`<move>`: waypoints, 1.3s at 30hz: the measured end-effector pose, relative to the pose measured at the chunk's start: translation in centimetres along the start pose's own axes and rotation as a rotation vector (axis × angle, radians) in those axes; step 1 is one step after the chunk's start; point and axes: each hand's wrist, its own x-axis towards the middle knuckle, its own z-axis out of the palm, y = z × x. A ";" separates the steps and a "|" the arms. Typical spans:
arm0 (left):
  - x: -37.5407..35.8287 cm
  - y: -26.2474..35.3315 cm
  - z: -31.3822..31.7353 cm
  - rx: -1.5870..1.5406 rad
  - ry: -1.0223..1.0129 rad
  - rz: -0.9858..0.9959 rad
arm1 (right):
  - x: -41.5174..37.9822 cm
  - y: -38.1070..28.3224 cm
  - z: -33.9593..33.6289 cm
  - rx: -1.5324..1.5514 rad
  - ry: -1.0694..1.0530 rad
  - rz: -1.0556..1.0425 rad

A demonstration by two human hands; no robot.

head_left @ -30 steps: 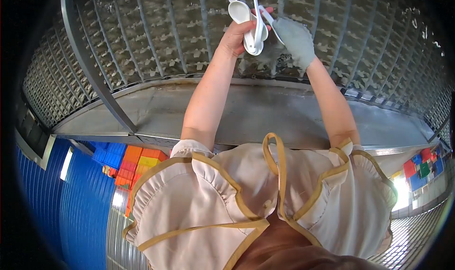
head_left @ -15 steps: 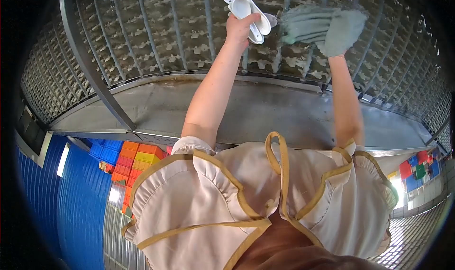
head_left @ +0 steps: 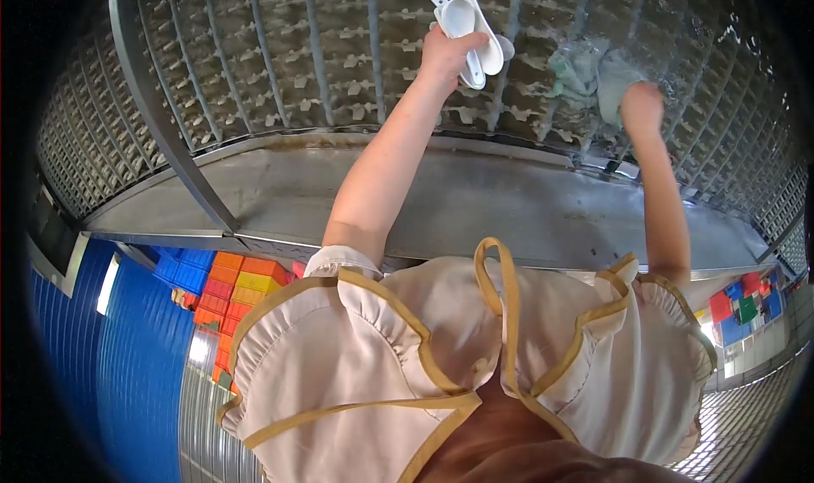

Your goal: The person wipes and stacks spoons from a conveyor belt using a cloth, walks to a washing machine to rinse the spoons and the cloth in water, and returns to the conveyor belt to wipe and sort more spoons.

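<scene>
Several white plastic spoons [head_left: 475, 38] are gripped in my left hand [head_left: 449, 57], fanned out above the metal grating near the top middle. My right hand [head_left: 642, 108] is closed at the upper right, beside a pale green translucent cloth or net [head_left: 593, 76]. The cloth lies crumpled in the shallow water over the grating, its near end at my fingers. Whether my fingers grip its edge is too unclear to see.
A wet conveyor-like grating [head_left: 280, 59] with metal bars runs across the top. Nearer me is a grey metal ledge [head_left: 407, 195], with a frame post [head_left: 161, 110] at left. Stacked orange crates [head_left: 222, 284] and a blue wall [head_left: 140, 356] stand lower left.
My left hand has moved slightly right with the spoons. My right hand has shifted right and a little lower; the cloth, spread out before, is now bunched and lower.
</scene>
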 end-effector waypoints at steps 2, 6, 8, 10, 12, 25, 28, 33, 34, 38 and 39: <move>0.6 -0.8 0.0 -0.019 -0.022 -0.014 | 1.5 -2.0 -6.7 -0.325 -0.355 0.213; 0.4 -1.1 1.5 0.006 -0.031 -0.059 | 1.0 -7.2 -6.4 0.356 0.073 -0.029; -0.1 -1.6 2.0 0.017 -0.074 -0.063 | 1.1 -12.6 -4.5 0.720 0.049 0.003; -0.6 -1.7 2.1 0.005 -0.141 -0.051 | 2.2 -15.4 -1.7 0.842 -0.077 0.002; -0.8 -1.6 1.1 -0.200 -0.155 -0.193 | 3.4 -16.5 0.2 1.023 -0.294 0.015; -0.3 -1.3 -0.4 0.028 -0.257 -0.194 | 3.1 -15.8 0.7 1.479 -0.982 0.119; -0.2 -2.2 -0.3 -0.072 -0.317 -0.154 | 2.8 -16.3 0.6 1.460 -0.975 0.153; -0.6 -0.5 -0.1 -0.204 -0.450 -0.214 | 2.9 -16.3 0.6 1.637 -0.945 0.211; -0.6 -0.4 -0.1 -0.204 -0.449 -0.215 | 3.1 -16.1 1.1 1.671 -0.968 0.201; -0.1 -0.6 -0.3 -0.114 -0.470 -0.179 | 3.6 -15.4 2.2 1.689 -0.875 0.021; -0.1 -0.6 -0.3 -0.021 -0.444 -0.159 | 3.6 -15.3 2.3 1.693 -0.805 0.007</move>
